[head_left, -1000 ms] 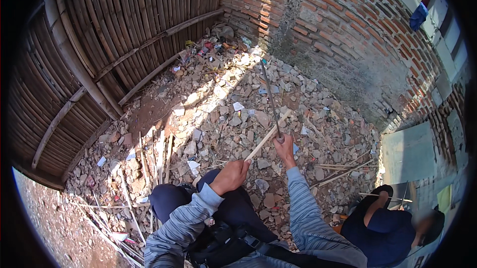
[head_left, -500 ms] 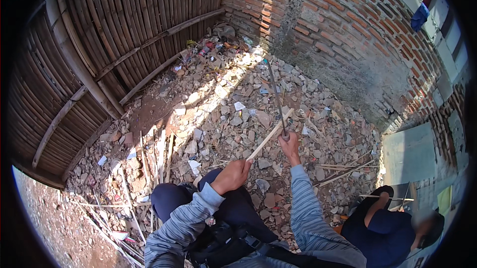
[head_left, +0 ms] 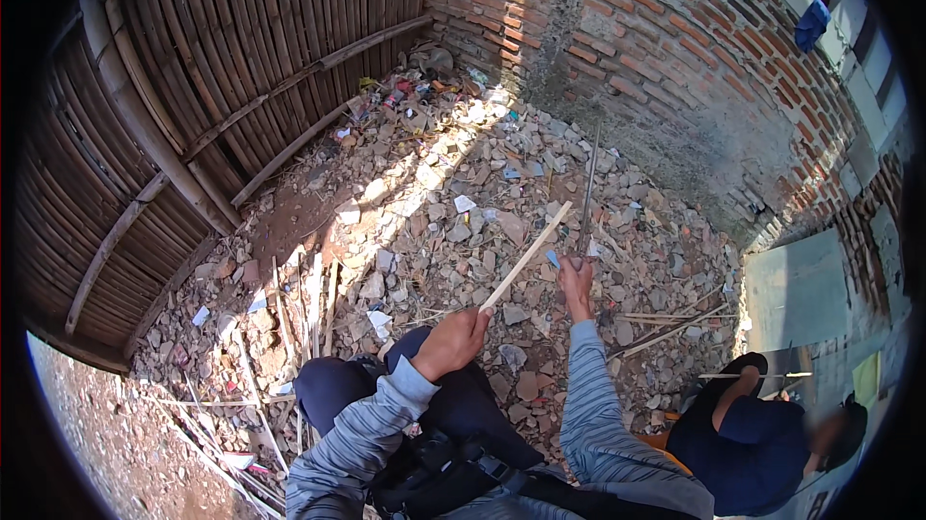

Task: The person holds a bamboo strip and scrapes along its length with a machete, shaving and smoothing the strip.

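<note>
My left hand (head_left: 449, 342) is closed round the lower end of a pale, split bamboo strip (head_left: 526, 255), which slants up and away to the right over the rubble. In my right hand (head_left: 576, 284) is a long, narrow, dark-bladed machete (head_left: 591, 182), its blade pointing away from me and nearly upright in the view. My fingers cover its handle. The blade stands to the right of the strip, apart from it. Beside my right hand shows a small blue piece (head_left: 553, 258) that I cannot make out.
Broken brick and stone rubble (head_left: 444, 231) covers the ground. More bamboo strips (head_left: 313, 303) lie at left, others (head_left: 666, 332) at right. A bamboo fence (head_left: 241, 47) and a brick wall (head_left: 666, 47) enclose the space. Another person (head_left: 743, 443) bends at lower right, holding a thin stick.
The machete has swung right, off the strip, and its blade now stands apart from it. My right hand has shifted slightly right. My left hand and the strip stay nearly still.
</note>
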The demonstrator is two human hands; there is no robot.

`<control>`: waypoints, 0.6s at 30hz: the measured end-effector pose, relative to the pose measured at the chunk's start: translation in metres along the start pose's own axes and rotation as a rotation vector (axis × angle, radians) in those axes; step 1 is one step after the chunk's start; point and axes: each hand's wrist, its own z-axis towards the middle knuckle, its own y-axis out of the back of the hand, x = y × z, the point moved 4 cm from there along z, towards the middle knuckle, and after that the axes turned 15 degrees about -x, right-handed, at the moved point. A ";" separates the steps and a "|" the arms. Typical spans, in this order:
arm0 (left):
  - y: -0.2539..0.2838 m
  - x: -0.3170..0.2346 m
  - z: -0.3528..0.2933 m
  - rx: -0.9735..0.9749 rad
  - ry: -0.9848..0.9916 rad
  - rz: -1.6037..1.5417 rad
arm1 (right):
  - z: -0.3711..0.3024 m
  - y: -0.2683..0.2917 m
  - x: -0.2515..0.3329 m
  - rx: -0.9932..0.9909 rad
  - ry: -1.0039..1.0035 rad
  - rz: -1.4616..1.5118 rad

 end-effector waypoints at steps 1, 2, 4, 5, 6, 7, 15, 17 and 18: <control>-0.001 0.003 0.000 0.020 0.063 -0.015 | -0.020 0.001 -0.006 0.037 -0.135 0.122; 0.002 0.003 0.000 0.023 0.097 -0.010 | -0.040 -0.001 -0.006 0.040 -0.143 0.125; 0.010 0.003 -0.003 0.007 0.108 0.014 | -0.087 -0.004 -0.002 0.122 -0.270 0.215; 0.011 0.000 -0.002 -0.006 0.107 0.026 | -0.102 -0.001 0.002 0.117 -0.273 0.220; 0.011 -0.005 -0.002 0.002 0.106 0.030 | -0.117 0.003 0.003 0.133 -0.290 0.217; 0.010 -0.010 -0.001 -0.032 0.107 0.025 | -0.125 0.010 0.001 0.139 -0.307 0.213; 0.011 -0.030 -0.006 -0.104 0.050 0.026 | -0.159 0.001 0.066 0.331 -0.165 0.258; 0.011 -0.043 -0.009 -0.059 0.061 0.004 | -0.160 -0.004 0.077 0.321 -0.198 0.289; 0.012 -0.048 -0.011 -0.060 0.064 0.010 | -0.159 -0.007 0.084 0.315 -0.196 0.326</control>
